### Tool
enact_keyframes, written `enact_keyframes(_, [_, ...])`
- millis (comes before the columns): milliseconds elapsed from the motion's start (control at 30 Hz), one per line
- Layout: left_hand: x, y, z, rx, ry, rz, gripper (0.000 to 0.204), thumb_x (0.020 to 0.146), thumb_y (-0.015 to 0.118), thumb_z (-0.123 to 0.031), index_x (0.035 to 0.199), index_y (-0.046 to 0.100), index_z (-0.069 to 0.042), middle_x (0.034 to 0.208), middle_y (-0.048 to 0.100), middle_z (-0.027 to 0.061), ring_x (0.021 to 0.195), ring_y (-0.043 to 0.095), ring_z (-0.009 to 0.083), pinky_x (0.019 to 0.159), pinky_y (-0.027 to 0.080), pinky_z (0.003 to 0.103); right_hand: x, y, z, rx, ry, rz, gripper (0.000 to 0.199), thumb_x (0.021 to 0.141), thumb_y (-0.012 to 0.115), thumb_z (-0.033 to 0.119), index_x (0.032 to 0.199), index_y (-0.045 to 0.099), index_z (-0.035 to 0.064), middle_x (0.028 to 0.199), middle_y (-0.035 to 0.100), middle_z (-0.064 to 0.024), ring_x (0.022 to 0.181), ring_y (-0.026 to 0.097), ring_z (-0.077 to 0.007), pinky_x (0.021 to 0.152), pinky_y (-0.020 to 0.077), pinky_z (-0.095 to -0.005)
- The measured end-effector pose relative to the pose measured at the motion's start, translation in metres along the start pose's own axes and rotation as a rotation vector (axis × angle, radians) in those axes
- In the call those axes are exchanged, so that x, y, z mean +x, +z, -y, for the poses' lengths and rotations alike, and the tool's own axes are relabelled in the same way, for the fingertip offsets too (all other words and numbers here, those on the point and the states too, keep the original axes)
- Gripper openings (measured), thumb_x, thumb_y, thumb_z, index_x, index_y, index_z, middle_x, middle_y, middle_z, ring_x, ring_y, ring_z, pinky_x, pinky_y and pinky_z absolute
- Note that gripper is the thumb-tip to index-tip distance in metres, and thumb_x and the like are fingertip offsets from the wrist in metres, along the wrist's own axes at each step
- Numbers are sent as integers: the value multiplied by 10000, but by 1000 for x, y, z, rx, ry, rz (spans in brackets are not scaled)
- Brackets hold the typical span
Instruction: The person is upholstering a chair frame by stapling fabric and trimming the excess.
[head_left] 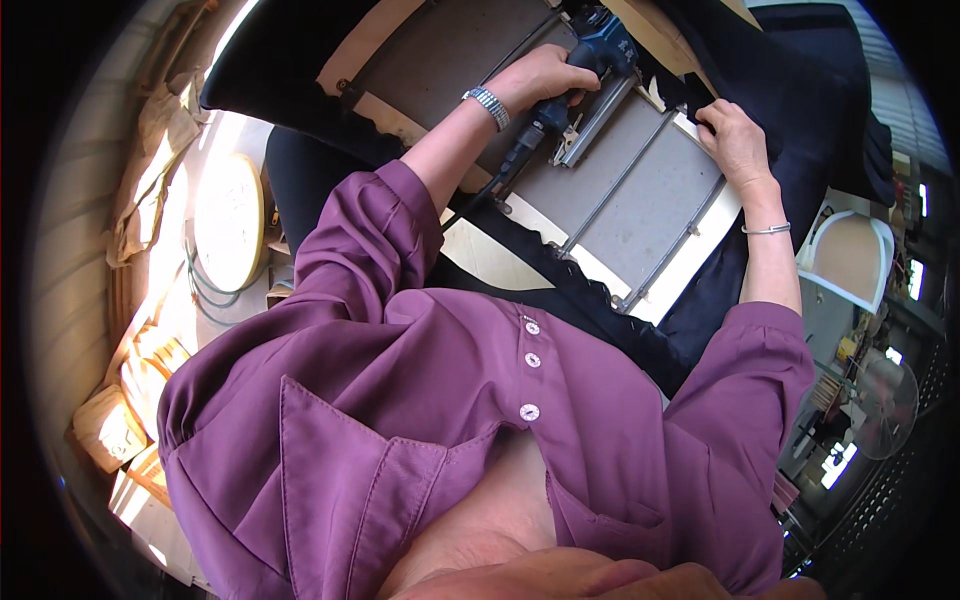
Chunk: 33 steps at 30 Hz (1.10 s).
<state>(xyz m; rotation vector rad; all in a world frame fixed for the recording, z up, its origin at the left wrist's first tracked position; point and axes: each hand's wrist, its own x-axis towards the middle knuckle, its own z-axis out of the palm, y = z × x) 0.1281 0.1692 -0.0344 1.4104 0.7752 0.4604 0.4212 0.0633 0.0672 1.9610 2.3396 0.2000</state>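
My left hand (540, 82) is wrapped around the handle of a blue and black staple gun (606, 50), whose metal magazine slants down over a grey panel (610, 205). A dark hose (468, 208) runs from the handle end toward my body. My right hand (735, 140) has its fingers curled at the edge of black fabric (790, 110), against a pale wooden frame (700, 230); the fingertips are partly hidden. Thin metal rods (625, 185) cross the grey panel inside the frame. The fabric drapes around the frame, with ragged edges lying along the wood.
At the left stand a round pale-topped thing (230, 220), looped cable (215, 300) and wooden pieces (110, 425). On the right are a rounded white-edged panel (850, 258) and a round fan (885, 405). More black fabric (290, 60) hangs at the upper left.
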Motion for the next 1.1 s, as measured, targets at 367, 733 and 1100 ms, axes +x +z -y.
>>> enact_keyframes(367, [7,3,7,36,16,-21,408,768,734,-439,725,691,-35,662,669,34,569,635,131,626,521,239,5,21,-5,-27,181,14,83,864,619,118,878,667,52,932,686,-133,835,693,-323,773,571,-427])
enact_keyframes(733, [5,3,3,42,31,-13,411,752,737,-449,690,684,-46,638,657,20,559,616,120,569,486,236,7,17,-7,467,339,21,90,898,618,79,972,633,29,767,675,-125,755,715,-245,722,552,-336])
enact_keyframes(1100, [2,2,2,82,30,-14,404,768,732,-444,738,696,-43,652,669,21,582,636,124,602,502,234,6,5,4,225,429,162,275,874,722,122,1147,695,96,910,740,-112,782,703,-191,779,556,-337])
